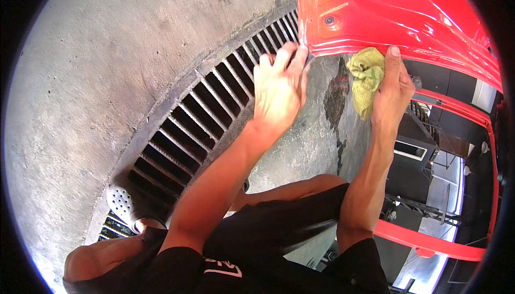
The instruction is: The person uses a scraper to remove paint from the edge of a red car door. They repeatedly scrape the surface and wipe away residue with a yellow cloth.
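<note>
A glossy red car body panel [370, 12], likely a door, spans the upper right. At its lower left corner is my left hand [280, 82], its fingers curled against the edge. A thin greyish sliver shows beside those fingertips; what it is I cannot make out. My right hand [394, 93] is further right along the panel's lower edge, thumb up against the red rim. A crumpled yellow-green cloth [367, 77] hangs from this hand, just below the panel. The fingers behind the cloth are partly hidden.
A metal floor drain grate [198, 109] curves across the concrete floor [107, 69]. My foot in a dark clog with pale, perforated top [122, 204] rests on it. To the right are the red frame [429, 243] of the car body and its dark interior [407, 184].
</note>
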{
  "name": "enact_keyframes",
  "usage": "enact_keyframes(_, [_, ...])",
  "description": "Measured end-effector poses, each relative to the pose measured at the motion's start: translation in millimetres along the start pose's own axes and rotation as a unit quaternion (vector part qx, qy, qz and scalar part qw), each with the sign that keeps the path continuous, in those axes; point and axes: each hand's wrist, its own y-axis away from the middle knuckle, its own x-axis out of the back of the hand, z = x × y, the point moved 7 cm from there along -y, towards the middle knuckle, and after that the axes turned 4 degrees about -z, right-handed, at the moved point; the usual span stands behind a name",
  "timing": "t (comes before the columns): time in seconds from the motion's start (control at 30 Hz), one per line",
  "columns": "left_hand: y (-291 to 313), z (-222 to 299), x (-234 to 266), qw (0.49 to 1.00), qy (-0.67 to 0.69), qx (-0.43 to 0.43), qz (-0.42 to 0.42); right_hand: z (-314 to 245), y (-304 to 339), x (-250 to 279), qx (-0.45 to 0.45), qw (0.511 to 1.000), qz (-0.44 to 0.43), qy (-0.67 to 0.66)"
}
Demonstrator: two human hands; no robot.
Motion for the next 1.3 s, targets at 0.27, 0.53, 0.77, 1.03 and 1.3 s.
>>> enact_keyframes(0.27, [-1, -2, 3, 0.995, 0.09, -0.043, 0.005, 8, 0, 4, 0.02, 1.0, 0.015, -0.002])
enact_keyframes(0.53, [-15, -54, 0, 0.868, 0.406, 0.284, 0.0, 0, 2, 1, 0.032, 0.999, 0.019, -0.003])
enact_keyframes(0.77, [0, -76, -5, 0.792, 0.534, 0.294, -0.028, -5, 1, -1, 0.042, 0.999, 0.032, 0.007])
enact_keyframes(1.03, [-2, -50, -9, 0.716, 0.582, 0.378, -0.073, -4, 1, -1, 0.043, 0.999, 0.023, 0.008])
enact_keyframes(1.3, [-7, -50, -40, 0.755, 0.489, 0.43, -0.073, -4, 1, -4, 0.035, 0.999, 0.035, 0.005])
